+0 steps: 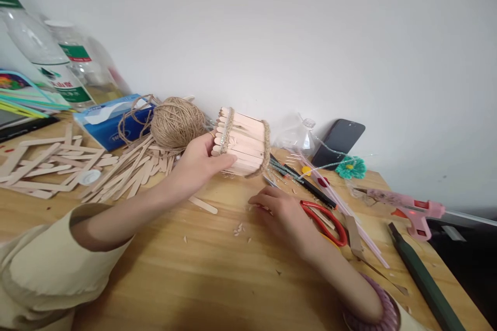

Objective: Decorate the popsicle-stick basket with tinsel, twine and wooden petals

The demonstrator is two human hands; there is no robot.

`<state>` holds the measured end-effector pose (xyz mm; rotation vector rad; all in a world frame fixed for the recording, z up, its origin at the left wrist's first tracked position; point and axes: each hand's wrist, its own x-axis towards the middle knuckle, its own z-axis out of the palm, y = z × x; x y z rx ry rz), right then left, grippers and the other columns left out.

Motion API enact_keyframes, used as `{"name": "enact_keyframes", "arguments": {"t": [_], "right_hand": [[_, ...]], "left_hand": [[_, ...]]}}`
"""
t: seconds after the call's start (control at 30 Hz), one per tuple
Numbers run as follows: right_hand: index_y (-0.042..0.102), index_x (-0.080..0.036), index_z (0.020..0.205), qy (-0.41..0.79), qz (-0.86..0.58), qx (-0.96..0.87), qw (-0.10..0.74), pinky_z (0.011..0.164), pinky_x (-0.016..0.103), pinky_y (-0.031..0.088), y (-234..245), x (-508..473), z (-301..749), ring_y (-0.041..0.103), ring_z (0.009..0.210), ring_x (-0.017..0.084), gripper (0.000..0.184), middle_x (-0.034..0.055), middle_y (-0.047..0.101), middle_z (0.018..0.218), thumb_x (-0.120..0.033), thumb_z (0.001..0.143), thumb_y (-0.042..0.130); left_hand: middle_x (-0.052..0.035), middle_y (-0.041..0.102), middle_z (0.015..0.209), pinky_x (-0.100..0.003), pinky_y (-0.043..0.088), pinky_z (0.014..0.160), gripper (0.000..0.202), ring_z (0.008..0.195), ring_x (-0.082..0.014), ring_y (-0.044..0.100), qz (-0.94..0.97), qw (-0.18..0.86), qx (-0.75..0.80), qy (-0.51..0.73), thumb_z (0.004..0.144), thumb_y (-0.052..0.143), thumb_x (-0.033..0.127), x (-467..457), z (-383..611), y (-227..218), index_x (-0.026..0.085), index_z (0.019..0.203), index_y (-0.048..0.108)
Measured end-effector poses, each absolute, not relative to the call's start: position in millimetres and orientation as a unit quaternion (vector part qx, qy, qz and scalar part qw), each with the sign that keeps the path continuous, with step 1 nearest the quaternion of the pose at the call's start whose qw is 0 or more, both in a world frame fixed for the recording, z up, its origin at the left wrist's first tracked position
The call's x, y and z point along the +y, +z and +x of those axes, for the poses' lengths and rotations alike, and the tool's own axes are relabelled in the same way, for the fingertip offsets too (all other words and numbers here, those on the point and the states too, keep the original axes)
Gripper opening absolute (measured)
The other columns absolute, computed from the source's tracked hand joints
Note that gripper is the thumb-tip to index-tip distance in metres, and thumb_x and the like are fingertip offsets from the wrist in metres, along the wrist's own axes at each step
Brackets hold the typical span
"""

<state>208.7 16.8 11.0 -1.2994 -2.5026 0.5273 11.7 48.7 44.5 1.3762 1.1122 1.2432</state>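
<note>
My left hand [200,160] is closed around a craft-stick pot [246,142], holding it tilted on its side above the table. Twine bands ring both of its ends, with silvery thread along the left one. A few small pale flakes sit on its side, by my thumb. Lower and to the right, my right hand [279,214] is at the tabletop, its fingers bent and drawn together; what lies between the fingertips is too small to make out. Small pale wood chips [238,228] are scattered beside it. Red-handled scissors [330,222] lie against its right side.
A twine ball [176,123], loose craft sticks [128,173], a blue tissue pack [116,124] and plastic bottles [46,51] crowd the left. On the right are a phone [338,142], a teal flower [351,166], a pink glue gun [411,207] and a dark green tool [423,276].
</note>
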Motion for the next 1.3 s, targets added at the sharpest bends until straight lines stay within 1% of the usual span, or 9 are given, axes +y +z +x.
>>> {"name": "enact_keyframes", "arguments": {"t": [0.2,0.33,0.4,0.5,0.6,0.77,1.0,1.17,1.3], "right_hand": [[0.064,-0.015,0.077,0.231,-0.435,-0.857,0.148,0.071,0.029,0.043,-1,23,206,0.055,0.076,0.016,0.022,0.0066,0.058,0.084,-0.003,0.081,0.046],[0.059,-0.015,0.072,0.279,-0.447,-0.832,0.174,0.066,0.029,0.041,0,23,208,0.051,0.069,0.015,0.02,0.0042,0.057,0.077,0.0,0.077,0.046],[0.057,-0.015,0.073,0.313,-0.453,-0.81,0.201,0.063,0.028,0.041,6,24,212,0.05,0.066,0.014,0.016,0.002,0.056,0.072,-0.003,0.078,0.047],[0.056,-0.017,0.081,0.376,-0.444,-0.771,0.258,0.06,0.025,0.042,22,26,221,0.051,0.065,0.012,0.007,-0.0004,0.056,0.07,-0.014,0.083,0.05],[0.059,-0.018,0.09,0.431,-0.427,-0.727,0.32,0.06,0.022,0.046,38,26,228,0.054,0.067,0.011,0.011,-0.0008,0.058,0.074,-0.025,0.085,0.052],[0.064,-0.021,0.088,0.475,-0.412,-0.663,0.406,0.065,0.021,0.049,49,24,233,0.058,0.069,0.009,0.01,-0.0011,0.063,0.077,-0.027,0.082,0.059],[0.066,-0.018,0.078,0.482,-0.405,-0.624,0.463,0.059,0.021,0.051,62,15,225,0.06,0.063,0.01,0.008,-0.0001,0.065,0.07,-0.024,0.074,0.069],[0.067,-0.018,0.073,0.463,-0.412,-0.622,0.479,0.053,0.02,0.049,71,7,220,0.059,0.059,0.01,0.005,-0.0003,0.064,0.066,-0.022,0.072,0.07],[0.066,-0.02,0.072,0.397,-0.42,-0.662,0.477,0.056,0.021,0.047,76,2,220,0.056,0.063,0.01,0.003,-0.0013,0.062,0.07,-0.02,0.073,0.069]], "left_hand": [[0.0,0.067,0.082,-0.029,0.047,0.072,0.022,0.082,-0.0201,0.061,0.575,0.465,0.466,0.486,0.067,0.06,0.019,48,11,46,0.013,0.088,0.061],[-0.0008,0.067,0.083,-0.03,0.047,0.069,0.023,0.079,-0.0203,0.061,0.57,0.456,0.485,0.481,0.067,0.061,0.021,48,11,44,0.013,0.088,0.062],[-0.0014,0.068,0.084,-0.03,0.047,0.07,0.024,0.079,-0.0207,0.061,0.569,0.46,0.486,0.478,0.066,0.06,0.022,48,12,44,0.013,0.088,0.062],[-0.0018,0.069,0.085,-0.03,0.048,0.072,0.023,0.082,-0.0209,0.062,0.581,0.463,0.483,0.464,0.067,0.059,0.02,48,12,45,0.013,0.088,0.062],[-0.0011,0.07,0.089,-0.028,0.048,0.075,0.024,0.086,-0.0205,0.062,0.597,0.462,0.475,0.452,0.068,0.058,0.02,48,13,46,0.014,0.092,0.062],[-0.0014,0.071,0.093,-0.028,0.049,0.075,0.029,0.089,-0.0211,0.063,0.604,0.482,0.46,0.437,0.069,0.056,0.017,44,16,48,0.015,0.097,0.063],[-0.0036,0.071,0.092,-0.03,0.05,0.074,0.03,0.087,-0.0224,0.064,0.609,0.492,0.464,0.415,0.067,0.058,0.021,33,24,53,0.013,0.096,0.061],[-0.0035,0.07,0.09,-0.029,0.049,0.073,0.029,0.084,-0.0207,0.064,0.611,0.524,0.446,0.391,0.069,0.058,0.019,21,30,56,0.014,0.097,0.061],[-0.0025,0.069,0.093,-0.027,0.049,0.077,0.025,0.087,-0.0186,0.062,0.62,0.542,0.414,0.387,0.072,0.057,0.018,11,32,57,0.015,0.097,0.059]]}}
